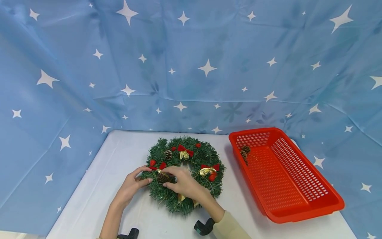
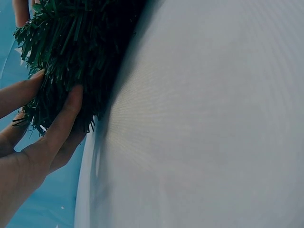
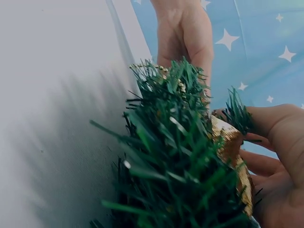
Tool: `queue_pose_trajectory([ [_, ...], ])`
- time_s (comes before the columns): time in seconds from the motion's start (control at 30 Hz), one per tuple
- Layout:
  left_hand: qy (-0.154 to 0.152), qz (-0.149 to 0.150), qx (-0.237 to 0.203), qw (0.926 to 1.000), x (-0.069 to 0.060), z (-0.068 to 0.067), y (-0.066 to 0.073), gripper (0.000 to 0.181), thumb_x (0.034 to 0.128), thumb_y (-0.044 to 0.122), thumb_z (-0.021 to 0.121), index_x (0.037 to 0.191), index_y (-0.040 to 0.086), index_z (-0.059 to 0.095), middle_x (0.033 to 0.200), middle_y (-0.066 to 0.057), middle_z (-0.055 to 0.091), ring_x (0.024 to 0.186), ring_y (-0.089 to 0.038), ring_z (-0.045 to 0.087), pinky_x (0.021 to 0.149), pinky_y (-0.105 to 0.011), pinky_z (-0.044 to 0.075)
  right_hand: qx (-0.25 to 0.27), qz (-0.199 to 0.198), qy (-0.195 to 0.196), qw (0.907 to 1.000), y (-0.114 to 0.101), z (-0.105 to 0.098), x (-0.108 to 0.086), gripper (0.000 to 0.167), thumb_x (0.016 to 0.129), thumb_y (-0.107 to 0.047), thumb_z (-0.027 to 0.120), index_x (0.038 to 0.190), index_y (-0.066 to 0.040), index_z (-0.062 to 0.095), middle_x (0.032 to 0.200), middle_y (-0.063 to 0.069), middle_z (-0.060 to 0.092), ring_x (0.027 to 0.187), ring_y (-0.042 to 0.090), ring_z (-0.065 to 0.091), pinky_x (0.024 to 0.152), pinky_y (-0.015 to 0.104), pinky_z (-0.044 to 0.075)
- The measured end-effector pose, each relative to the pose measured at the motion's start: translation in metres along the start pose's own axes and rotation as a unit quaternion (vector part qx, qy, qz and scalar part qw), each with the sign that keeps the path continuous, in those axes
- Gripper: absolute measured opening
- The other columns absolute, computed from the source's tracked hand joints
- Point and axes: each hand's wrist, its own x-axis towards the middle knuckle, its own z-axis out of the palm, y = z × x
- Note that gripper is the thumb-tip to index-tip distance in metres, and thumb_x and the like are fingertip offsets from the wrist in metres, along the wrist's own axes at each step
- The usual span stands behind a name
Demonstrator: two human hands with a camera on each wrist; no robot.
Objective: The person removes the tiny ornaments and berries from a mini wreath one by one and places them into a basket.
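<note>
A green wreath (image 1: 206, 152) with red-and-gold bows and red berries lies on the white table. At its left edge, my left hand (image 1: 132, 184) grips the greenery between thumb and fingers; the left wrist view shows that hand (image 2: 35, 152) against the wreath's side (image 2: 76, 52). My right hand (image 1: 186, 182) reaches over the wreath and holds a brown pine cone (image 1: 162, 178) between thumb and fingers, down among the needles on the left side. Higher up sits another pine cone (image 1: 168, 154). The right wrist view hides the held cone behind needles and a gold ribbon (image 3: 227, 140).
A red plastic basket (image 1: 298, 212) stands to the right of the wreath, with a few pine cones (image 1: 245, 151) on wire stems at its far left. Behind the white table (image 1: 113, 149) hangs a blue star-patterned cloth (image 1: 179, 49).
</note>
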Motion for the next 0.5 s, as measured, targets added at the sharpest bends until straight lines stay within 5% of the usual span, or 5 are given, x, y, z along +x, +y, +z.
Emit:
queue_pose_trajectory([
  [0.5, 0.002, 0.003, 0.005, 1.0000, 0.0001, -0.0004, -0.0006, 0.044, 0.0959, 0.019, 0.074, 0.137, 0.011, 0.060, 0.169, -0.016, 0.024, 0.150, -0.055, 0.023, 0.108, -0.055, 0.049, -0.023, 0.004, -0.013, 0.9996, -0.0069, 0.0094, 0.0038, 0.049, 0.094, -0.015, 0.077, 0.141, -0.010, 0.061, 0.137, 0.006, 0.066, 0.125, 0.020, 0.065, 0.100, 0.029, 0.056],
])
